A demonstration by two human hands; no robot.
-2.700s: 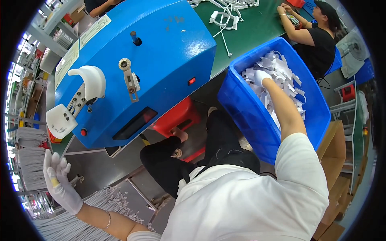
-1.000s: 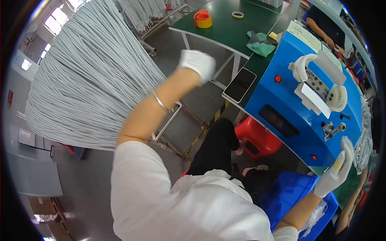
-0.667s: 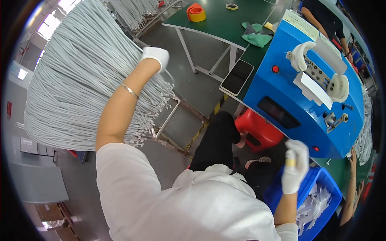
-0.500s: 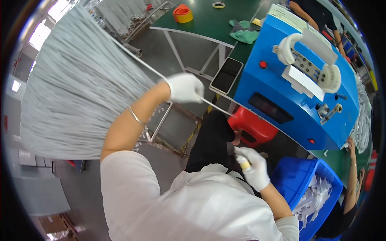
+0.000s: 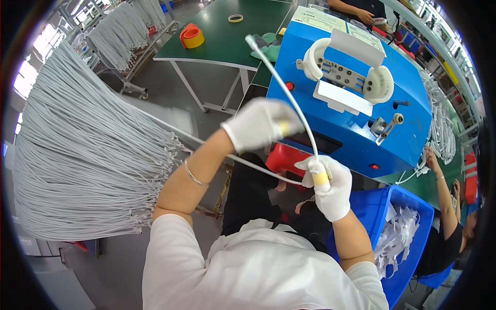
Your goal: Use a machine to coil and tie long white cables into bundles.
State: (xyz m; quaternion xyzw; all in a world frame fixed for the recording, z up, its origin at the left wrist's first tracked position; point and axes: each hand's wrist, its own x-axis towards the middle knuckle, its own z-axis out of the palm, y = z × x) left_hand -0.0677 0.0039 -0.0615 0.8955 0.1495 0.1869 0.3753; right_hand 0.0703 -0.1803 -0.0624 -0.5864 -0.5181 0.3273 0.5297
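Note:
A light-grey cable (image 5: 308,129) with a thicker end piece rises from my right hand (image 5: 329,188), bending up and leftward in front of the blue machine (image 5: 346,137). My gloved right hand is closed round it, a yellow band on one finger. Another stretch of pale cable passes below my left wrist toward the right hand; whether both are one cable I cannot tell. My gloved left hand (image 5: 261,125), smeared by motion, is beside the raised cable, and its grip is unclear. A large bundle of grey cables (image 5: 88,160) hangs at left.
White curved holders (image 5: 380,85) sit on the machine. A blue bin (image 5: 387,206) with white scraps stands at right, near a red stool (image 5: 284,157). The green table (image 5: 227,44) carries orange and yellow rolls (image 5: 192,37). Co-workers are at far right and at the back.
My left hand has moved right, toward the machine. My right hand has risen and now holds the cable, whose end has come up into view. The view has shifted, the machine appearing further left.

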